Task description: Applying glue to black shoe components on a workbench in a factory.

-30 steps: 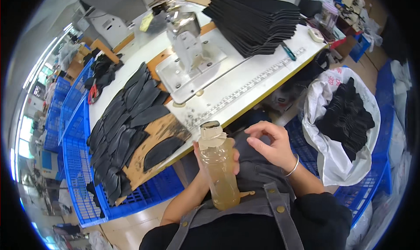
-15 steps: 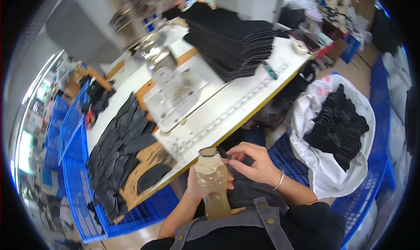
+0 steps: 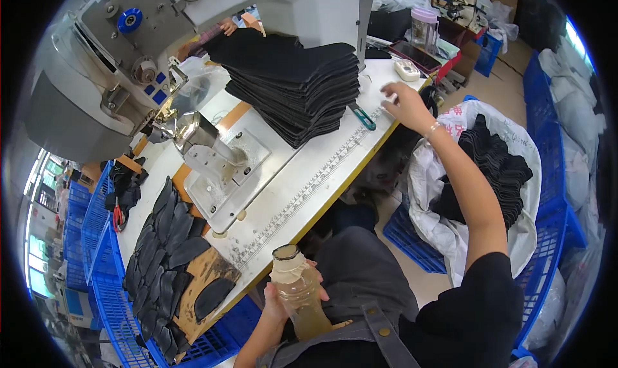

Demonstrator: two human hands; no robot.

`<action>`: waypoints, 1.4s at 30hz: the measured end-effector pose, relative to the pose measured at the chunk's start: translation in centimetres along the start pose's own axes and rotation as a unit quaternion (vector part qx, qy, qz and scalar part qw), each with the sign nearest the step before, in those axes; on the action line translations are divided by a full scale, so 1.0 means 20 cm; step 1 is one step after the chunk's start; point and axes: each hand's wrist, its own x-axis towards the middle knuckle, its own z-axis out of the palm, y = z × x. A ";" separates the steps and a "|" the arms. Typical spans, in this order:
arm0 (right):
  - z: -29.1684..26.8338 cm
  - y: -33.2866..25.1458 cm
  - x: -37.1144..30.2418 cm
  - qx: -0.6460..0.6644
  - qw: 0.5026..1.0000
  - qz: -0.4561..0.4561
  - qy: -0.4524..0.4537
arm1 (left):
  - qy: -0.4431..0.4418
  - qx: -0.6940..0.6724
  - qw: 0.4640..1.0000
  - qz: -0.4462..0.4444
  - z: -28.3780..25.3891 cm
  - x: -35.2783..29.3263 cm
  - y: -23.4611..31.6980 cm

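Note:
My left hand [image 3: 275, 305] is wrapped round a cloudy, yellowish plastic bottle [image 3: 299, 297]. Pale tape covers the bottle's neck, its mouth is open at the top, and it tilts slightly over my lap. My right arm reaches out across the table's front edge. With fingers apart and slightly bent, my right hand [image 3: 409, 109] is above the right end of the white table [image 3: 283, 204] and holds nothing that I can see. Nearest to it are a small white device [image 3: 407, 70], a pair of green thread snips [image 3: 362, 117] and a tall stack of black fabric pieces [image 3: 296, 85].
A sewing machine [image 3: 84, 104] stands at the left. Black cut pieces [image 3: 161, 258] overlap on the table's left end, beside blue crates [image 3: 119, 303]. To the right, a white sack [image 3: 428, 220] holds more black pieces. Another person's hand [image 3: 228, 26] shows behind the stack.
My right hand has left the bottle's mouth and moved far right and forward over the table. My left hand still holds the bottle. The view has shifted, showing more of the machine.

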 end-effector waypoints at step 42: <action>0.24 -1.20 -0.61 0.540 0.785 -0.075 -0.295 | -0.028 -0.021 0.999 -0.004 0.04 -0.12 0.06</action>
